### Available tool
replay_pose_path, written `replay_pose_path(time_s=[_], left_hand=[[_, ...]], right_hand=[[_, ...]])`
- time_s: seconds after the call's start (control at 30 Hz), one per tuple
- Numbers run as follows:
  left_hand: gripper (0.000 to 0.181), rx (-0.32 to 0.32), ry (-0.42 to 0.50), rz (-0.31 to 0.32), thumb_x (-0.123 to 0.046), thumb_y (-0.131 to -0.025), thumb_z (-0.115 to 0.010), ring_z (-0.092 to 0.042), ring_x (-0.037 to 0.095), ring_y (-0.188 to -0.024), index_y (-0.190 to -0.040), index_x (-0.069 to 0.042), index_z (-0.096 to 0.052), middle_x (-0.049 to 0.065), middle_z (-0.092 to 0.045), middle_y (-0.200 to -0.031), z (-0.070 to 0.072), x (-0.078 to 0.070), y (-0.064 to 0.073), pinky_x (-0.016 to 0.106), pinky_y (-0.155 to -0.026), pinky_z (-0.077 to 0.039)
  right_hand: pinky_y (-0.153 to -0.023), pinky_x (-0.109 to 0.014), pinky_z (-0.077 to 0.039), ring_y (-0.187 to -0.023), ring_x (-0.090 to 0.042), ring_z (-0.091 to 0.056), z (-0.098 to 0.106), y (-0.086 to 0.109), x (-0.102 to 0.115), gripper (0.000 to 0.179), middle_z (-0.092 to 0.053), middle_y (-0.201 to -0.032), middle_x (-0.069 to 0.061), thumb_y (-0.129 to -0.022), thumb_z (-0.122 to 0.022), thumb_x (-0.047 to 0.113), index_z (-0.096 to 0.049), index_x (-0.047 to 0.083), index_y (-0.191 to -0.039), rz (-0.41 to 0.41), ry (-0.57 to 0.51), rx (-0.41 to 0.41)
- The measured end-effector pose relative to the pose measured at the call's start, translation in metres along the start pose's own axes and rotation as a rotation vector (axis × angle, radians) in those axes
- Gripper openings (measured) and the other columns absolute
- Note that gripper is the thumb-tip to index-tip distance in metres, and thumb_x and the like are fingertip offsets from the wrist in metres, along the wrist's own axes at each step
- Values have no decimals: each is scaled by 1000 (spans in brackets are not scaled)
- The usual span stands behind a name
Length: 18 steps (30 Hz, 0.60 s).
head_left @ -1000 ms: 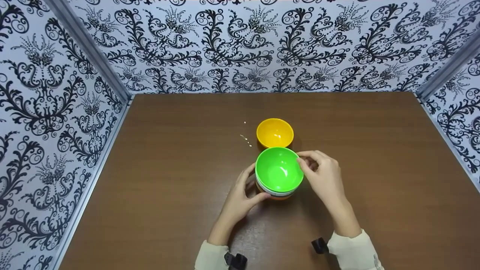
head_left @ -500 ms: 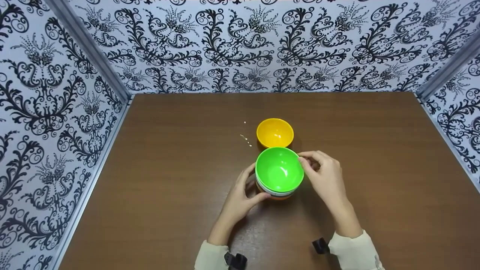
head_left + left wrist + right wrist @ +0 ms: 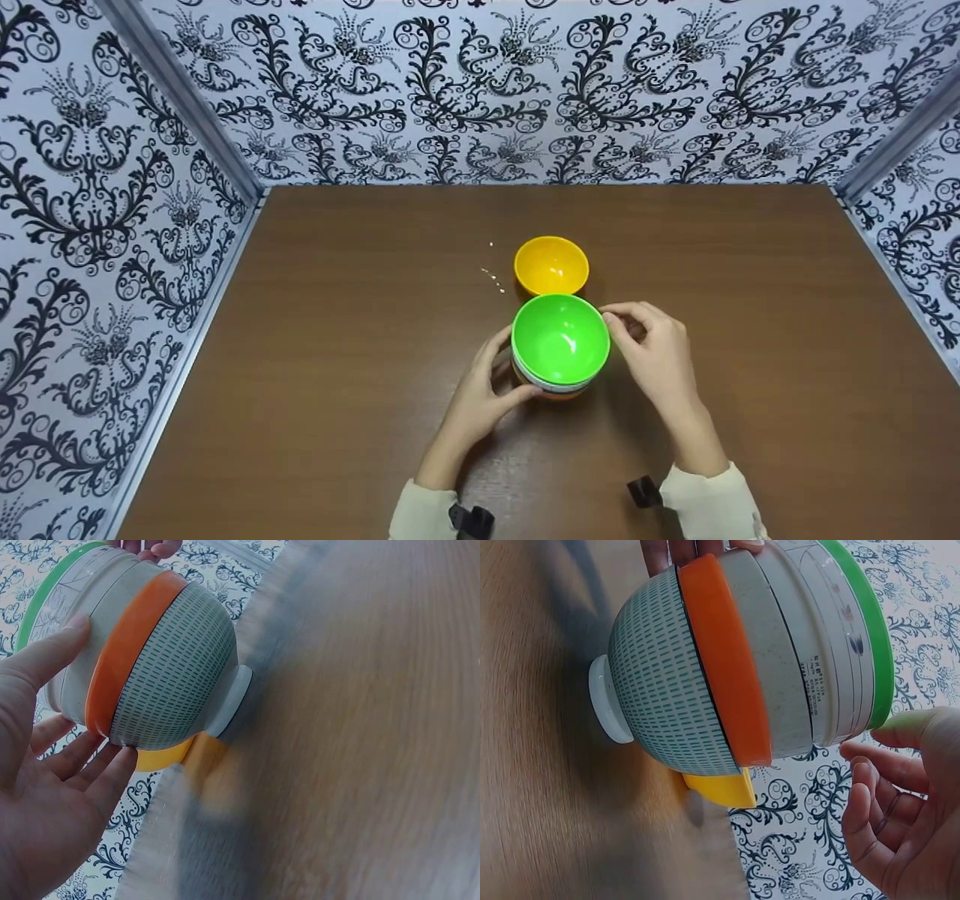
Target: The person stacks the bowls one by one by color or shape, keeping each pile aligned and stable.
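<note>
A stack of nested bowls stands on the brown table. A bright green bowl is on top. Below it, in the wrist views, sit whitish bowls, an orange-rimmed band and, lowest, a white bowl with green dashes. My left hand holds the stack from the left, thumb at the near side and fingers curled round the far side. At the right of the green rim is my right hand; its thumb and forefinger tips lie at the rim's edge, without gripping it, the other fingers loosely curled.
Just behind the stack stands a yellow bowl, partly hidden by the green one. Small light specks lie left of it on the brown table. Patterned walls border the table at the back and sides.
My right hand has shifted slightly right, so the thumb no longer overlaps the inside of the green rim. My left hand and the stack have barely moved.
</note>
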<state>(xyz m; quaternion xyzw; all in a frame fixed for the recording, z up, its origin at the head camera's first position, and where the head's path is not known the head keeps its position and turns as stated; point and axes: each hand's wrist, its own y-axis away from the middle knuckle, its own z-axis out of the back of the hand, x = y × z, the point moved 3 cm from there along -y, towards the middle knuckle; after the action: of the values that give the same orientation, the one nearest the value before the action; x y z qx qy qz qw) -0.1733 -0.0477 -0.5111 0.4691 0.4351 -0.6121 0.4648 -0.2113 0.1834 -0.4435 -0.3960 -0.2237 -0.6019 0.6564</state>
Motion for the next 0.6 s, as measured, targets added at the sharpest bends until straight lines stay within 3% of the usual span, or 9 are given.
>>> replay_pose_path(time_s=[0.6], left_hand=[[86,-2,-7,6,-28,-81,-83,-45,28,-142,-153,-16,-38,8,-40,-156,0,0,0,40,-115,-43]], right_hand=[[-67,-9,-49,-74,-12,-60,-4,-1,-12,15,-73,-95,-6,-95,-69,15,-77,8,-105,-27,27,22]])
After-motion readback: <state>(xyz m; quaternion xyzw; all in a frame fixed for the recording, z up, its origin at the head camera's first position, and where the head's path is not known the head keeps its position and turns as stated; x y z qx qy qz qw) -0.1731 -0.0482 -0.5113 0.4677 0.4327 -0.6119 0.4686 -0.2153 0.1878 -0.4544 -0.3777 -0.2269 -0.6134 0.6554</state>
